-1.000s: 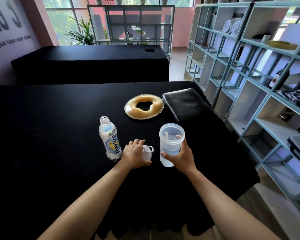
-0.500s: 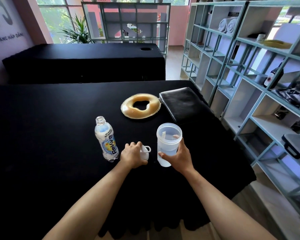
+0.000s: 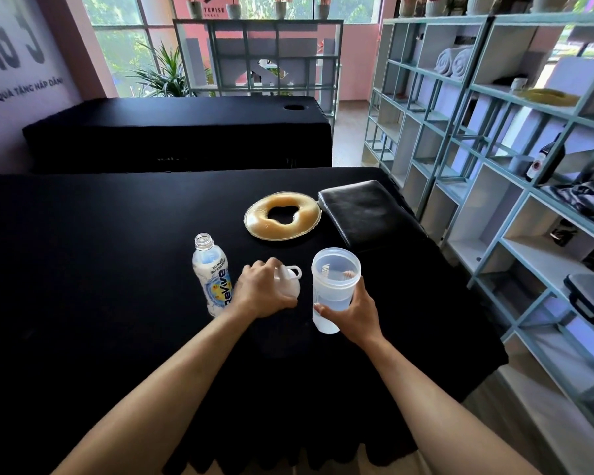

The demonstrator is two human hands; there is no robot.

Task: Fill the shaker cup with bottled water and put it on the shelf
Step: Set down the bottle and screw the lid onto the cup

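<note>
A translucent shaker cup [image 3: 334, 279] stands lidless on the black table [image 3: 100, 269], with water in its lower part. My right hand [image 3: 352, 311] grips it from the right side near the bottom. Just left of it, my left hand [image 3: 263, 291] is closed over the cup's white lid [image 3: 290, 281], whose loop sticks out to the right; the lid looks slightly raised and tilted. An uncapped Revive water bottle [image 3: 213, 274] stands upright left of my left hand, touching my wrist area.
A yellow gel ring cushion [image 3: 282, 216] and a black pad [image 3: 366, 212] lie farther back on the table. A pale blue shelf unit [image 3: 494, 186] with towels, a dark bottle and bags runs along the right. A second black table stands behind.
My left hand has closed tighter on the lid and tipped it up a little. The cup, my right hand and the bottle stay where they were.
</note>
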